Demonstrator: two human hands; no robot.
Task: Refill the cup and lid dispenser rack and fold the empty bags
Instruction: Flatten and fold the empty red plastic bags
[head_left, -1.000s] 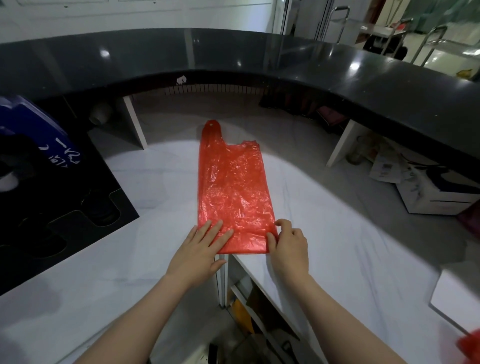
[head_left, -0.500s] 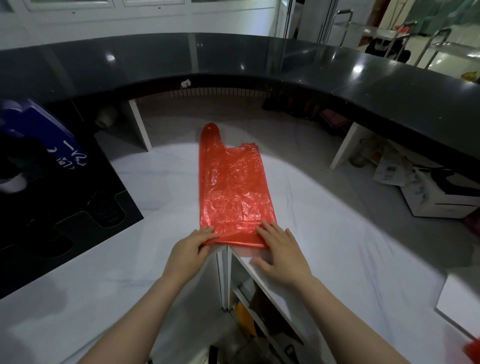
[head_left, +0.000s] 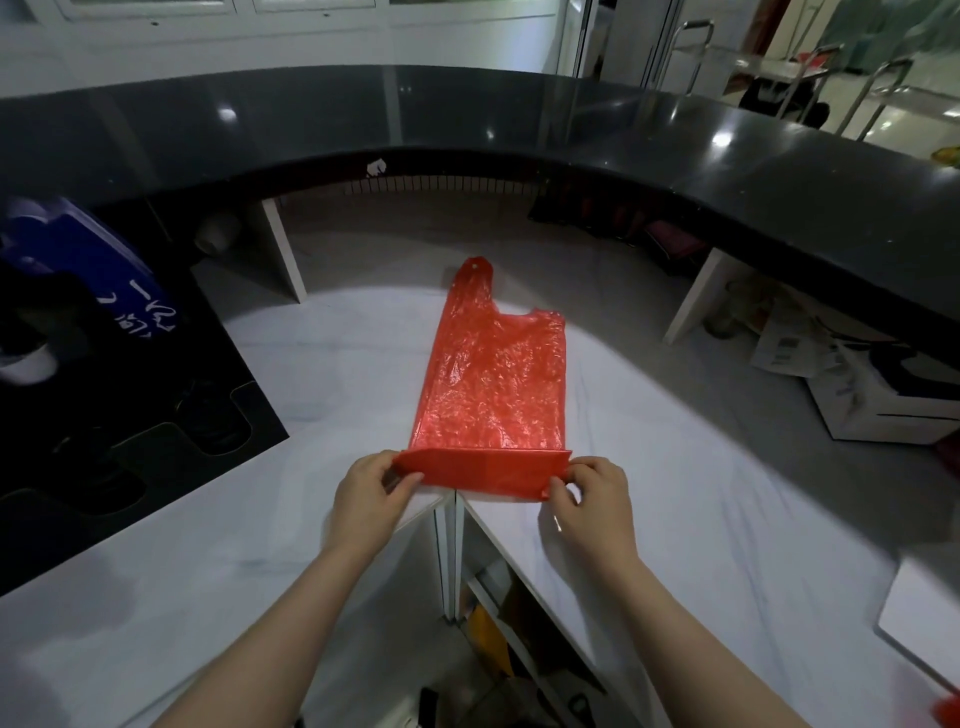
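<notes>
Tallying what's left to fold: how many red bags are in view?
1 for sure: the bag lies flat on the white counter, both hands pinching its near edge. A red scrap at the lower right corner may be another.

Red plastic bag, flattened, near edge turned up

The red plastic bag (head_left: 491, 382) lies flat in the middle of the frame on the white marbled surface (head_left: 701, 467), crinkled and glossy, its single folded handle loop pointing toward the top of the frame. Its bottom edge, at lower centre, is lifted into a narrow, smooth folded band. The left hand (head_left: 366, 501) pinches the band's left corner and the right hand (head_left: 592, 499) pinches its right corner.
</notes>
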